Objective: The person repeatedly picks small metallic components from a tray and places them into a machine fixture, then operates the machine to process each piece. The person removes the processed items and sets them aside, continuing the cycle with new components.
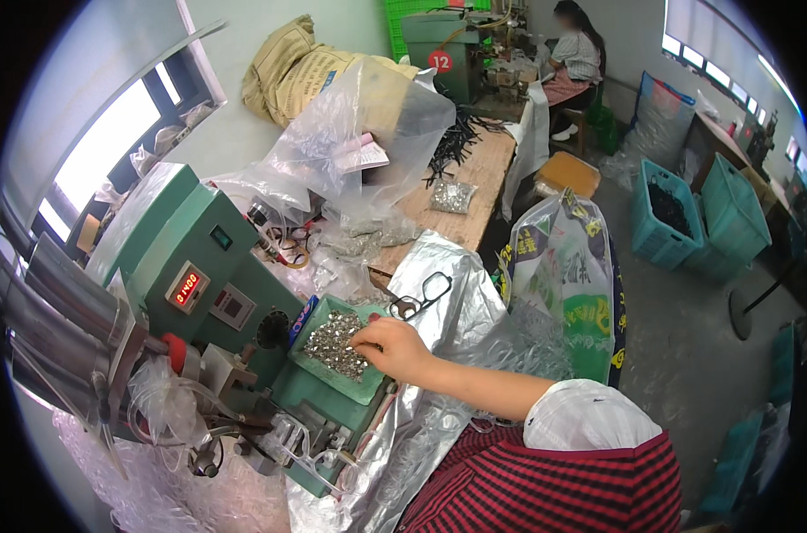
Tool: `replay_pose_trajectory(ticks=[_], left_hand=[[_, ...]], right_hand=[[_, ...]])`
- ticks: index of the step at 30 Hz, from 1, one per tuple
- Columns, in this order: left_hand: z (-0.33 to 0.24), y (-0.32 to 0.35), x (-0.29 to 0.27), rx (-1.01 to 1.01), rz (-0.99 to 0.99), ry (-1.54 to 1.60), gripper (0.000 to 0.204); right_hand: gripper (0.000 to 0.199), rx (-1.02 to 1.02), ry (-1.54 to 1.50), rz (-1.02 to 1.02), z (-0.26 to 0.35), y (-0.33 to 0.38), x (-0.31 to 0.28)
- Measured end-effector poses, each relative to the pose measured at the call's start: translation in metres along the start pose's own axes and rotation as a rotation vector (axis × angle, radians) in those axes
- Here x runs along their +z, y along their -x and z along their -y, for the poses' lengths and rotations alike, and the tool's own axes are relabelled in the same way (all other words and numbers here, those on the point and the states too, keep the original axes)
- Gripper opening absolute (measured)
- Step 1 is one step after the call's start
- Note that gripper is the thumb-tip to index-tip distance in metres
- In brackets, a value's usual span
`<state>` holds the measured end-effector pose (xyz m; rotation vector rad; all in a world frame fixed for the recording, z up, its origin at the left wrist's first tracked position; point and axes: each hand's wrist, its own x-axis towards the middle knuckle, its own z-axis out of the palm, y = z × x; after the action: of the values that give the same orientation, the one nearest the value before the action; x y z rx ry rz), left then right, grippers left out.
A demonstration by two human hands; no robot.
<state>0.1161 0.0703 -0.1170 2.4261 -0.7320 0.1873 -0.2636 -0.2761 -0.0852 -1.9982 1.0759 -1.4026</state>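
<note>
"If measured from the right hand [392,348], which way to the bits [328,342]?"
"Just left, heaped in the tray [350,389]; no single long axis. Right hand nearer, left unseen."
"Gripping any?"
"Fingers [363,338] bent together at their near edge; impossible to tell."
"Any writing?"
"Red digits on the display [188,286]; print on the beige sack [324,84]."

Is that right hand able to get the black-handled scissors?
Probably yes: the right hand is at the shiny pieces in the green tray, but the scissors lie close by on silver foil, with nothing over them.
</note>
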Motion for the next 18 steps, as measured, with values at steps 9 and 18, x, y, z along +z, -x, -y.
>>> replay_pose_trajectory(ticks=[9,18], left_hand=[[-0.004,-0.001,0.033,0.233,0.281,-0.055,0.038],[-0.002,0.004,0.035,0.091,0.075,-0.004,0.032]], right_hand=[[0.014,-0.023,-0.341,0.364,0.074,-0.026,0.023],[0.048,0.290,-0.866,0.512,0.129,-0.024,0.072]])
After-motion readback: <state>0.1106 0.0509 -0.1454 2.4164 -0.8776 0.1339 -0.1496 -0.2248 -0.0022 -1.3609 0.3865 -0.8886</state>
